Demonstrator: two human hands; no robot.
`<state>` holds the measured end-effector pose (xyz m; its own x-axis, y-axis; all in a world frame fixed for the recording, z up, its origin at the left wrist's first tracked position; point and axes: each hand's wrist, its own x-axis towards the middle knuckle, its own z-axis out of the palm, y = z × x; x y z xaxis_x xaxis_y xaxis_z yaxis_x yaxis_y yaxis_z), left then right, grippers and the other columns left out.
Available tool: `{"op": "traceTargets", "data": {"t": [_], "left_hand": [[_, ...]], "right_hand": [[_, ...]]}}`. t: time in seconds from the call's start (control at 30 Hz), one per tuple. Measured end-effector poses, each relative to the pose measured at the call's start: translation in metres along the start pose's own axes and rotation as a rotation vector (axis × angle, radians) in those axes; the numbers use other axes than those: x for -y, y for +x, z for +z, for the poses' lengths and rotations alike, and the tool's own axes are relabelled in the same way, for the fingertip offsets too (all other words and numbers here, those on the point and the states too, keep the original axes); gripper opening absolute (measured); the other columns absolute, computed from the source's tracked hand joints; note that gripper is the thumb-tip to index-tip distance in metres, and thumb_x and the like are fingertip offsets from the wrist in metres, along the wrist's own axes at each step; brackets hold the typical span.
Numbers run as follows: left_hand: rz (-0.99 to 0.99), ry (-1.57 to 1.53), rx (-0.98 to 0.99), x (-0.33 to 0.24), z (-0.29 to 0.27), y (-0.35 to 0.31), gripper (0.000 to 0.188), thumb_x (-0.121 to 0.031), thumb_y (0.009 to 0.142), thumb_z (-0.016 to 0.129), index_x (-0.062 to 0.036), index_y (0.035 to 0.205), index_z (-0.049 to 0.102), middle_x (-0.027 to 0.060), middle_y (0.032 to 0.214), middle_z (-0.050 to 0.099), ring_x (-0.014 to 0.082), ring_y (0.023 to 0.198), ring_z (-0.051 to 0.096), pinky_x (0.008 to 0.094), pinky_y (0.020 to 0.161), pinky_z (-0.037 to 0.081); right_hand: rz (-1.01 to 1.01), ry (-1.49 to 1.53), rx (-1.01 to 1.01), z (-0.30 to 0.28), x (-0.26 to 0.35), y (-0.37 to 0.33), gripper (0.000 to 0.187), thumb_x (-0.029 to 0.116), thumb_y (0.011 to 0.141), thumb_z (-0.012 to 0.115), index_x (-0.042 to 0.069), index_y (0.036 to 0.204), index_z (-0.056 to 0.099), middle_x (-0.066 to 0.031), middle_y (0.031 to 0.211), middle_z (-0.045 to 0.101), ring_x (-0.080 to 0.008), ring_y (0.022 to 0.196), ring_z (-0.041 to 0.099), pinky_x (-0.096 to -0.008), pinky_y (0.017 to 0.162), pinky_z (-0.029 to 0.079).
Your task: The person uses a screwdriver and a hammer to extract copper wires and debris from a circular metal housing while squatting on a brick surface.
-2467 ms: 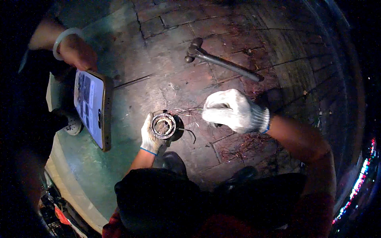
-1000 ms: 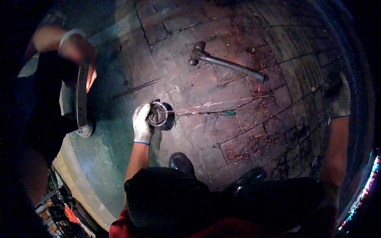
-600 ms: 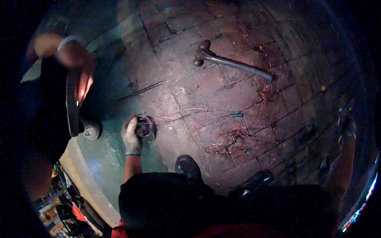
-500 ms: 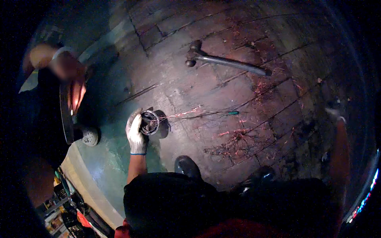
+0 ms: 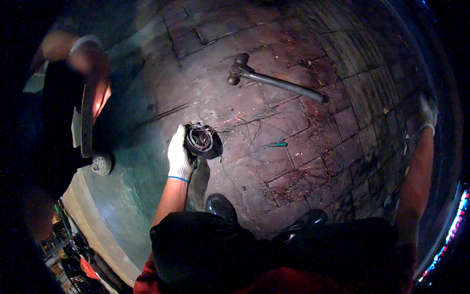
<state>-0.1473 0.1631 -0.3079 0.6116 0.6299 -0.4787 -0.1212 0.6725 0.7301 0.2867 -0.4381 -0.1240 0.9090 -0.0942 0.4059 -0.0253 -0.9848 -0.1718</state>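
Observation:
My left hand [image 5: 180, 156], in a white knit glove with a blue cuff edge, is closed around the left side of a dark, ring-shaped motor stator [image 5: 211, 142]. Its round opening faces up, with thin wires around and across it. Far out at the right rim is my right hand [image 5: 428, 113], also gloved, with the arm stretched away from my body. That hand is dim and small; whether its fingers grip anything is unclear. Reddish copper wire strands [image 5: 237, 117] lie just right of the stator. A green-handled screwdriver [image 5: 279, 144] rests on the floor between my hands.
A ball-peen hammer [image 5: 286, 85] lies on the paving beyond the stator. Copper wire scraps [image 5: 293, 183] are scattered at right. A thin rod [image 5: 166, 115] lies at left. Another person [image 5: 63, 108] sits at far left, near tools [image 5: 88, 264]. My dark shoes [image 5: 221, 207] stand close by.
My left hand has shifted right and slightly farther away with the stator. My right hand has moved farther out and right. The copper strands stretching from the stator now look shorter.

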Motion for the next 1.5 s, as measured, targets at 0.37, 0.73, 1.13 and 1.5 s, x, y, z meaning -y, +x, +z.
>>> {"op": "traceTargets", "data": {"t": [0.37, 0.73, 1.13, 1.5], "left_hand": [[-0.009, -0.048, 0.132, -0.008, 0.015, -0.022, 0.05, -0.034, 0.102, 0.036, 0.0065, 0.128, 0.049, 0.0224, 0.123, 0.058, 0.031, 0.11, 0.058, 0.0419, 0.1, 0.045], [-0.2, -0.132, 0.222, -0.004, 0.037, -0.039, 0.057, -0.04, 0.101, 0.039, 0.0093, 0.129, 0.047, 0.0219, 0.117, 0.06, 0.0298, 0.105, 0.06, 0.0419, 0.094, 0.049], [-0.317, -0.213, 0.222, 0.004, 0.036, -0.041, 0.069, -0.06, 0.095, 0.039, -0.0003, 0.127, 0.052, 0.0154, 0.11, 0.064, 0.0263, 0.097, 0.062, 0.0371, 0.084, 0.053], [-0.403, -0.355, 0.236, 0.009, 0.045, -0.05, 0.072, -0.061, 0.094, 0.04, 0.0022, 0.126, 0.054, 0.0187, 0.109, 0.066, 0.0321, 0.099, 0.063, 0.0455, 0.091, 0.051]], "right_hand": [[-1.447, 0.172, 0.292, -0.085, 0.279, -0.223, 0.037, 0.019, 0.079, 0.067, 0.008, 0.114, 0.063, -0.0132, 0.116, 0.064, -0.0314, 0.101, 0.064, -0.044, 0.086, 0.05], [-0.934, 0.352, 1.107, -0.034, 0.398, -0.299, 0.038, 0.038, 0.09, 0.049, 0.004, 0.092, 0.068, -0.0212, 0.093, 0.066, -0.0368, 0.089, 0.064, -0.046, 0.083, 0.048], [-1.123, 0.724, 1.028, -0.011, 0.389, -0.311, 0.026, 0.027, 0.088, 0.054, 0.006, 0.088, 0.068, -0.0147, 0.083, 0.066, -0.0313, 0.08, 0.064, -0.0408, 0.072, 0.049], [-0.901, 0.569, 1.478, -0.044, 0.409, -0.305, 0.037, 0.038, 0.087, 0.058, 0.001, 0.083, 0.063, -0.0178, 0.073, 0.064, -0.0307, 0.069, 0.064, -0.0411, 0.065, 0.047]]}}
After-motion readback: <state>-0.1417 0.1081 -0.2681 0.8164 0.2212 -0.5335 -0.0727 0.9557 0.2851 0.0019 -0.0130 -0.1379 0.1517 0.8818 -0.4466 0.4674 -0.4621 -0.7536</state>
